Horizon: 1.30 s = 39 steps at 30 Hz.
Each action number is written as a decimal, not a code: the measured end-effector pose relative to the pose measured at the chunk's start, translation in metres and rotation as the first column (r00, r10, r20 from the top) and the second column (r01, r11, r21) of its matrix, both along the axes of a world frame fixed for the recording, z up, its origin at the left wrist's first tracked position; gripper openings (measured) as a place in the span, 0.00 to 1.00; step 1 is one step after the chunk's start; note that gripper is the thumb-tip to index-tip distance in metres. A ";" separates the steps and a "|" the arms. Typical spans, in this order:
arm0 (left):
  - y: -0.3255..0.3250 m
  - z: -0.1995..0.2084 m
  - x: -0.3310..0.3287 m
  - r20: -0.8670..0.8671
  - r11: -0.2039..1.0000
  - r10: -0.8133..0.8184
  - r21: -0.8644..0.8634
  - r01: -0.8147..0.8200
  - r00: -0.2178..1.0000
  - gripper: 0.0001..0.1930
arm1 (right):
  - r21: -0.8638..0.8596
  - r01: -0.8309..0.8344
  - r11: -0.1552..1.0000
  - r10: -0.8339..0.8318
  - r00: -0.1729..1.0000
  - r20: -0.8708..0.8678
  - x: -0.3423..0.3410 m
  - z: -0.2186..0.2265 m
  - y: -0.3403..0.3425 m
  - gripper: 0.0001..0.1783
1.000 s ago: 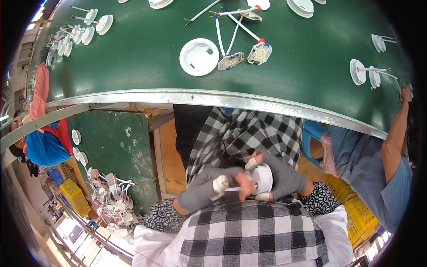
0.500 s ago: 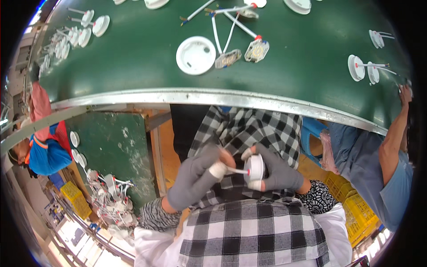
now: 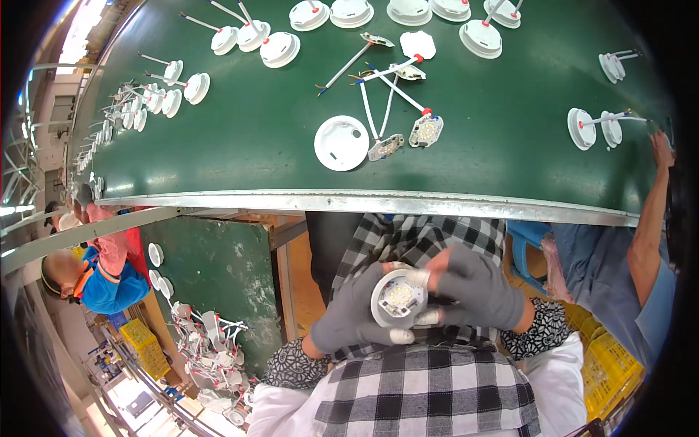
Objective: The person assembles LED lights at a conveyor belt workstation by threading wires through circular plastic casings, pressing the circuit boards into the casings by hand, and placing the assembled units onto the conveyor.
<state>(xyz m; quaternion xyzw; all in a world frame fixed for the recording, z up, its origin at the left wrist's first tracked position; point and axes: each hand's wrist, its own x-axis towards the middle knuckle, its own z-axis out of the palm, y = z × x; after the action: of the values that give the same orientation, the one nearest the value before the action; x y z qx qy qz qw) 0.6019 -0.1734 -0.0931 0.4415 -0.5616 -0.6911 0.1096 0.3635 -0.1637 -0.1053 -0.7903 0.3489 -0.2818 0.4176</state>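
Above my lap, a round white lamp housing [image 3: 377,309] faces upward with an LED board [image 3: 400,295] sitting inside it. My left hand [image 3: 351,309], in a grey glove with bare or taped fingertips, is closed round the housing's left side and lower edge. From the right, my right hand [image 3: 477,291] grips the rim with its fingertips, some of them over the board's edge. No cable shows on the housing from this side. On the green bench ahead lie an open white housing [image 3: 341,143] and LED boards with white cables, among them one board [image 3: 426,131] beside another board [image 3: 386,148].
A metal edge [image 3: 328,202] borders the green bench [image 3: 255,146]. Finished-looking white lamps [image 3: 280,49] stand along its far part. A side table [image 3: 247,277] at left carries a pile of wired boards [image 3: 211,349]. Co-workers sit left and right; yellow crates [image 3: 608,364] stand at right.
The housing has turned from its side to face up, showing the board. My left hand has left the cable and now holds the housing's left side. The view has shifted, revealing more lamps.
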 end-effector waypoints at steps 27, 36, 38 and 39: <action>0.023 -0.011 -0.007 0.075 0.996 -0.048 -0.070 0.053 0.996 0.52 | -0.366 -0.258 0.894 0.314 0.944 0.104 0.002 -0.009 -0.006 0.11; 0.016 -0.011 -0.010 0.038 0.997 -0.068 0.026 0.067 0.997 0.52 | -0.346 -0.331 0.878 0.383 0.919 0.095 0.000 -0.012 -0.010 0.11; 0.016 -0.010 -0.012 0.029 0.999 -0.024 0.028 0.023 0.999 0.51 | -0.338 -0.314 0.887 0.355 0.933 0.065 0.000 -0.013 -0.009 0.11; 0.017 -0.011 -0.013 0.051 0.997 -0.056 -0.050 0.058 0.997 0.49 | -0.308 -0.319 0.896 0.351 0.935 0.053 -0.001 -0.015 -0.008 0.12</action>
<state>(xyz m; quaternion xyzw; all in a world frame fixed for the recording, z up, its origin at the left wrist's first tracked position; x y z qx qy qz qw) 0.5892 -0.1566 -0.1038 0.4392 -0.5941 -0.6683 0.0872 0.3626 -0.1715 -0.1199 -0.8754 0.1385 -0.2964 0.3558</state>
